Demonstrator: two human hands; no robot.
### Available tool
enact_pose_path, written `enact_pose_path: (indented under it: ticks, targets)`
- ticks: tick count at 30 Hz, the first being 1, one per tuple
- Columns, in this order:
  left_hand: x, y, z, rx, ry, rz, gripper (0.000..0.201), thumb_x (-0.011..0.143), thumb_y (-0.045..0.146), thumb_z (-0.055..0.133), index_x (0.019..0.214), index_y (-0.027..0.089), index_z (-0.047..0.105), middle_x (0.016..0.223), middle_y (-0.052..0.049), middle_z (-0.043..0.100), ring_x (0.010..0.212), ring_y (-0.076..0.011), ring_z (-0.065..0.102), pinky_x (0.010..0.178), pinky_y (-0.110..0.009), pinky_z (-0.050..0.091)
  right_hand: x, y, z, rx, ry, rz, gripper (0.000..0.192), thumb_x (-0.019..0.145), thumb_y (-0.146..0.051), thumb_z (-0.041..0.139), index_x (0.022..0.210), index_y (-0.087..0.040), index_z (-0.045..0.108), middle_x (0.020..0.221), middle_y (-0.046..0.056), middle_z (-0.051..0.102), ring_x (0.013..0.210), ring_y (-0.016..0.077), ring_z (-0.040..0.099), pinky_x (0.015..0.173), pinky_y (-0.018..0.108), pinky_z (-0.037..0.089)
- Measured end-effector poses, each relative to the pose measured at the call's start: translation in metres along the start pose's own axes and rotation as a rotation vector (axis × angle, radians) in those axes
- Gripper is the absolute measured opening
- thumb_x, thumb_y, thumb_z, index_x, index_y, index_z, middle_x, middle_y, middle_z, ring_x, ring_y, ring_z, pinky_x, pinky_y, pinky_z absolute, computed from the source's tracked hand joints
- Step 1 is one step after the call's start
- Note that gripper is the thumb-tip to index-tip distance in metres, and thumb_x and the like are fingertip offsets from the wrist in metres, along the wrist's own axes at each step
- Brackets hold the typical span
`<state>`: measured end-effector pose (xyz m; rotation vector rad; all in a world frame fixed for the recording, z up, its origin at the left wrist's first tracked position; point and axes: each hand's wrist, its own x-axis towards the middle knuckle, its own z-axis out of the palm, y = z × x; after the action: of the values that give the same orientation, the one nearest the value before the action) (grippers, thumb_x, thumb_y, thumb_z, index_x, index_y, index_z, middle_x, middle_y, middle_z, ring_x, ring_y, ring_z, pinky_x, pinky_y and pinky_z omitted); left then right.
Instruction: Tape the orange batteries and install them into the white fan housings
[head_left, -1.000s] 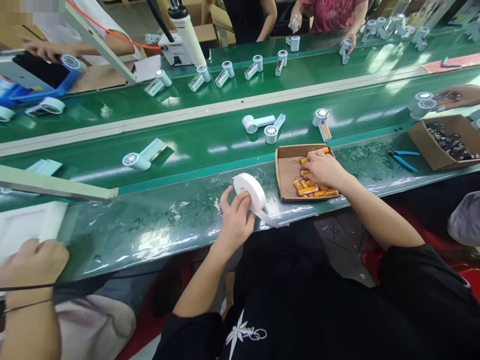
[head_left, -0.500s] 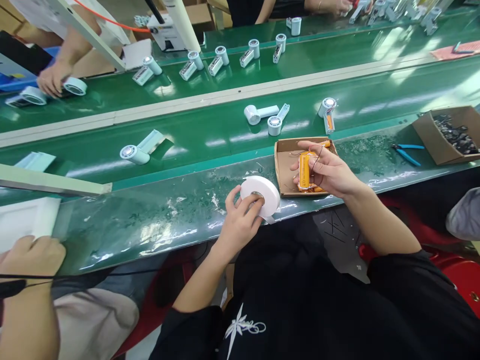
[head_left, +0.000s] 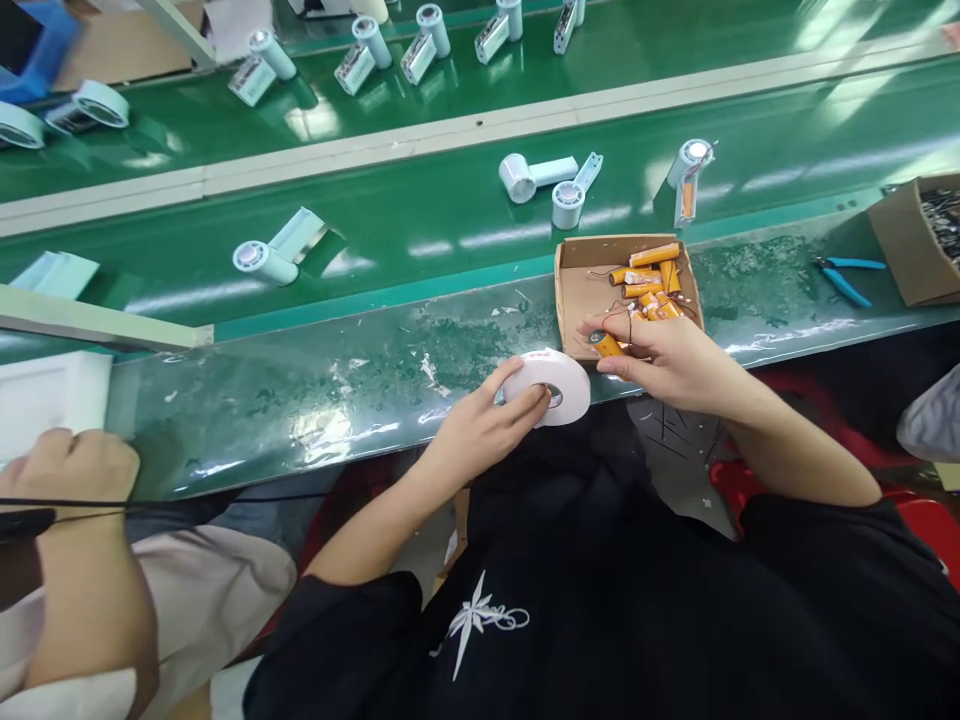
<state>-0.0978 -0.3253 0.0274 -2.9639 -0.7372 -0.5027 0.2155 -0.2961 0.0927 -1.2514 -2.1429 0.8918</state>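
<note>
White tape roll (head_left: 553, 386) is sitting at the near edge of the table (head_left: 360, 400), just left of the box (head_left: 581, 300). Left hand (head_left: 480, 430) is gripping it, fingers curled over the rim and into the core. The roll is tilting up on edge rather than lying flat.

Right hand (head_left: 667, 355) is pinching one orange cell (head_left: 604, 343) between thumb and fingers, thin dark leads (head_left: 628, 322) trailing off it. The cell is hanging over the near edge of the box, just right of the roll and close to touching it.

The box is resting on the table's near strip and is holding more orange cells (head_left: 651, 282), bunched toward its far right corner.

Step in hand, my read: one cell picked, being brought up to the tape. Cannot tell whether a free tape end is peeled; none is showing.

Next move probably calls for:
- finding and lifting the tape end with the left thumb
- lining the cell up square to the strip
- keeping the leads clear of the adhesive

Also around:
- white fan housings (head_left: 551, 185) are lying on the green belt (head_left: 450, 220) past the box
- blue cutters (head_left: 844, 275) are lying toward the right end of the near strip
- a second box (head_left: 904, 245) of dark parts is sitting at the right edge
- another person's hand (head_left: 71, 470) is working at the left, near a white tray (head_left: 45, 395)
</note>
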Motion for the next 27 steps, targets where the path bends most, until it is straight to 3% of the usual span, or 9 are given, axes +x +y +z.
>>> enact_pose_path:
  ticks: [6,10,12,14,17,19,21,24,27]
  targets:
    - [0.009,-0.004,-0.011,-0.037,-0.041,0.122,0.049,0.099,-0.005,0.055,0.139,0.020,0.069,0.137,-0.006,0.074,0.156,-0.0264,0.057,0.137,-0.050,0.047,0.006,-0.008,0.000,-0.056,-0.180,-0.029,0.046,0.104,-0.038,0.070,0.148,-0.027,0.075,0.141,0.006,0.079,0.129,0.0302,0.077,0.116,0.042,0.059]
    - [0.015,-0.002,-0.017,0.027,-0.017,0.164,0.040,0.099,-0.004,0.058,0.130,0.016,0.073,0.132,-0.007,0.074,0.157,-0.0290,0.055,0.137,-0.047,0.047,0.004,-0.007,0.004,0.017,-0.204,-0.001,0.040,0.101,-0.037,0.073,0.139,-0.027,0.080,0.135,0.006,0.082,0.125,0.0305,0.078,0.114,0.042,0.061]
    - [0.017,0.003,-0.022,0.043,-0.020,0.151,0.042,0.097,-0.004,0.059,0.131,0.015,0.072,0.132,-0.008,0.073,0.157,-0.0313,0.055,0.136,-0.049,0.048,0.002,-0.006,0.009,0.152,-0.114,0.037,0.036,0.098,-0.040,0.077,0.130,-0.026,0.082,0.127,0.006,0.084,0.120,0.0304,0.079,0.112,0.044,0.062]
    - [0.020,0.010,-0.026,-0.005,-0.030,0.068,0.051,0.095,-0.004,0.060,0.140,0.018,0.068,0.137,-0.010,0.070,0.156,-0.0339,0.056,0.135,-0.055,0.048,0.001,-0.006,0.018,0.366,0.102,0.093,0.040,0.095,-0.047,0.081,0.129,-0.026,0.080,0.125,0.005,0.082,0.119,0.0299,0.079,0.109,0.046,0.065]
    - [0.025,0.021,-0.031,-0.097,0.027,-0.073,0.064,0.094,-0.002,0.063,0.153,0.023,0.061,0.139,-0.010,0.067,0.151,-0.0371,0.059,0.133,-0.065,0.048,0.002,-0.011,0.041,0.664,0.480,0.148,0.055,0.098,-0.060,0.076,0.145,-0.032,0.068,0.143,0.007,0.073,0.136,0.0318,0.071,0.109,0.052,0.066]
    - [0.028,0.027,-0.032,-0.112,0.106,-0.126,0.065,0.095,0.001,0.066,0.155,0.025,0.059,0.134,-0.010,0.068,0.151,-0.0381,0.058,0.130,-0.066,0.051,0.004,-0.016,0.063,0.742,0.612,0.180,0.061,0.100,-0.065,0.070,0.154,-0.038,0.057,0.155,0.008,0.064,0.151,0.0335,0.060,0.111,0.056,0.065]
    - [0.031,0.030,-0.031,-0.096,0.162,-0.178,0.062,0.097,0.004,0.068,0.154,0.026,0.059,0.130,-0.009,0.069,0.153,-0.0394,0.054,0.127,-0.064,0.055,0.007,-0.020,0.086,0.752,0.682,0.230,0.066,0.100,-0.066,0.068,0.158,-0.041,0.049,0.162,0.009,0.058,0.159,0.0340,0.052,0.112,0.057,0.064]
    - [0.030,0.033,-0.026,-0.106,0.178,-0.277,0.057,0.099,0.011,0.071,0.153,0.029,0.060,0.129,-0.009,0.070,0.155,-0.0426,0.050,0.124,-0.066,0.055,0.006,-0.023,0.113,0.785,0.710,0.287,0.075,0.097,-0.067,0.070,0.162,-0.046,0.038,0.168,0.007,0.053,0.161,0.0322,0.050,0.111,0.055,0.065]
    - [0.028,0.032,-0.021,-0.139,0.169,-0.346,0.051,0.101,0.015,0.070,0.149,0.030,0.063,0.125,-0.009,0.071,0.154,-0.0446,0.050,0.124,-0.070,0.053,0.000,-0.020,0.113,0.850,0.695,0.330,0.086,0.094,-0.071,0.071,0.166,-0.047,0.030,0.165,0.008,0.057,0.153,0.0313,0.059,0.109,0.053,0.067]
